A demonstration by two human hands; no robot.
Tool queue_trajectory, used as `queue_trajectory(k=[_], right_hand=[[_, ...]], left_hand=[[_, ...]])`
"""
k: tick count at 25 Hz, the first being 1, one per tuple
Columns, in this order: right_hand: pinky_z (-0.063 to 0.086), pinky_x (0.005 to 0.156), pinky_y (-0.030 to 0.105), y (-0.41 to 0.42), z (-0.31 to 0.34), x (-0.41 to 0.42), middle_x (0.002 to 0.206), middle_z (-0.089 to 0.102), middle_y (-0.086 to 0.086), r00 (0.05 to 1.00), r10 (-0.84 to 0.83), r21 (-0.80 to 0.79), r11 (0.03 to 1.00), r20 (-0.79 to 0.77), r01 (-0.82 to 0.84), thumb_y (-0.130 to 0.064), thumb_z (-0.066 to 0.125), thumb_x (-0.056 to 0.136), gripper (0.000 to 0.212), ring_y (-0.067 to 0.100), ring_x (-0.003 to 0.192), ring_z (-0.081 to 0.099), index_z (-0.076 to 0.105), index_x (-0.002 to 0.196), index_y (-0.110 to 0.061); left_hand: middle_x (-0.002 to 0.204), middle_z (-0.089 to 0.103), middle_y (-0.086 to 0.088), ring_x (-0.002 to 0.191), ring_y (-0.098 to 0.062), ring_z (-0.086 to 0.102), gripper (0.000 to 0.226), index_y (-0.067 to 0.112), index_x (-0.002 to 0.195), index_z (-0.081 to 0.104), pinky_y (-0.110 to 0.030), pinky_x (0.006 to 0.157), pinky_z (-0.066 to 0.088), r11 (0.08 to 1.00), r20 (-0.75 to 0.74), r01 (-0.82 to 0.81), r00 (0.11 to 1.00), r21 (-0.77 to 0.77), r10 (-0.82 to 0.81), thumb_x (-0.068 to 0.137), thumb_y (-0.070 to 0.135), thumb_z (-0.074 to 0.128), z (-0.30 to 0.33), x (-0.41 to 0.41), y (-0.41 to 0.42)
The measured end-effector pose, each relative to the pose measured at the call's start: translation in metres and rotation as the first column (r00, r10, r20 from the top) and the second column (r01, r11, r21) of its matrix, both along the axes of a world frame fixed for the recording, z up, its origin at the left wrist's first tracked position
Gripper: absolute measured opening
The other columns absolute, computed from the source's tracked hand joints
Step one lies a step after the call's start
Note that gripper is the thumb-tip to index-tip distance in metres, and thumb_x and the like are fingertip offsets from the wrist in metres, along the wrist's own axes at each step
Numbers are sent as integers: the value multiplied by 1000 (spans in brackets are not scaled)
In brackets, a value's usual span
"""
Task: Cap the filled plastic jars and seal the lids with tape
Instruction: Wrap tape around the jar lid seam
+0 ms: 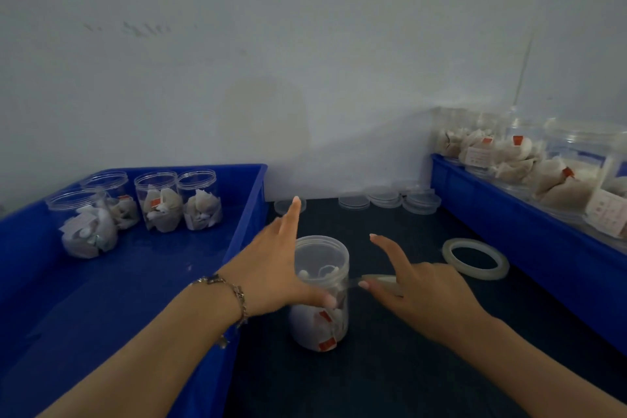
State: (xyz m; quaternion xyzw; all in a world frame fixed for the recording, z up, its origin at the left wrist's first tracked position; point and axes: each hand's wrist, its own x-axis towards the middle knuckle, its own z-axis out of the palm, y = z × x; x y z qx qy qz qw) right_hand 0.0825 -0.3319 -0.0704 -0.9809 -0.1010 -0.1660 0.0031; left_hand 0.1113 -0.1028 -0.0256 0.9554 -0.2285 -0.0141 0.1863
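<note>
**Capped jar mid-taping between two blue crates**

The left hand (271,268) presses the jar (320,295), thumb on its wall, fingers straight. The right hand (417,288) pinches a tape strip (369,280) drawn from the jar's side. The clear, lidded jar holds white sachets with red tags and stands upright on the dark worktop (390,366). Right of it lies a tape roll (475,260); behind, loose lids (386,198); left, a crate (244,207) of uncapped jars (179,200); far right, a crate (509,210) of capped ones.

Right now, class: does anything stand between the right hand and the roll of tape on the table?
Nothing visible does. The right hand is beside the capped jar, pinching a strip of tape. The roll of tape lies flat to its right, with only bare dark table between them.
</note>
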Motion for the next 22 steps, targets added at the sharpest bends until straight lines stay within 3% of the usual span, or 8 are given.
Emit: queue_trajectory(k=[2, 5, 11, 13, 16, 19, 22], right_hand=[[24, 38, 18, 2, -1, 2, 50, 44, -7, 1000, -16, 15, 1000, -1, 16, -78, 9, 74, 81, 4, 41, 43, -9, 142, -37], [27, 39, 19, 4, 2, 4, 50, 46, -6, 1000, -30, 18, 999, -2, 30, -78, 10, 75, 77, 5, 42, 44, -14, 137, -38], [25, 38, 19, 2, 7, 8, 49, 44, -6, 999, -41, -65, 997, -8, 40, -78, -2, 66, 89, 6, 39, 41, -15, 141, -33], [26, 38, 18, 0, 9, 8, 49, 45, -6, 999, -49, -45, 998, -10, 49, -80, -5, 61, 94, 6, 39, 42, -12, 142, -33], [30, 39, 17, -5, 17, -1, 54, 52, -5, 998, -50, 108, 993, -35, 54, -86, -1, 54, 98, 6, 44, 49, -5, 140, -39], [32, 39, 14, -6, 33, -17, 57, 61, -10, 998, 5, 386, 922, -62, 19, -92, 17, 52, 88, -2, 52, 56, 24, 128, -50], [37, 43, 11, -6, 51, -29, 63, 64, -21, 998, 62, 559, 828, -22, -39, -96, 29, 49, 72, -5, 57, 60, 42, 106, -55]], left_hand=[[159, -8, 0, 145, -18, 10, 144, 35, 136, -37, -33, 112, 21, 994, -49, -45, 998, -103, 40, 50, 71, 73, -7, -2, -15], [158, 5, -4, 139, -20, 26, 142, 31, 139, -34, -32, 106, 32, 989, -96, -88, 992, -117, 77, 55, 63, 77, -11, 1, -22], [154, 17, -4, 133, -18, 34, 142, 31, 140, -32, -32, 104, 34, 972, -116, -94, 991, -214, 70, 58, 52, 82, -16, 3, -22], [148, 30, -4, 127, -18, 41, 142, 31, 144, -25, -30, 101, 36, 951, -107, -119, 990, -286, 92, 55, 50, 84, -14, 4, -21], [136, 44, 1, 117, -14, 47, 138, 31, 147, -12, -24, 95, 36, 907, -172, -116, 984, -405, 50, 51, 49, 86, -4, 4, -16], [124, 48, 8, 111, -11, 50, 132, 39, 142, 15, -28, 99, 41, 860, -282, -115, 959, -496, -34, 34, 50, 91, 9, 0, -9], [115, 58, 3, 102, -16, 61, 99, 39, 118, 45, -33, 92, 51, 746, -350, -141, 928, -650, -130, 28, 45, 85, 20, -5, -5]])
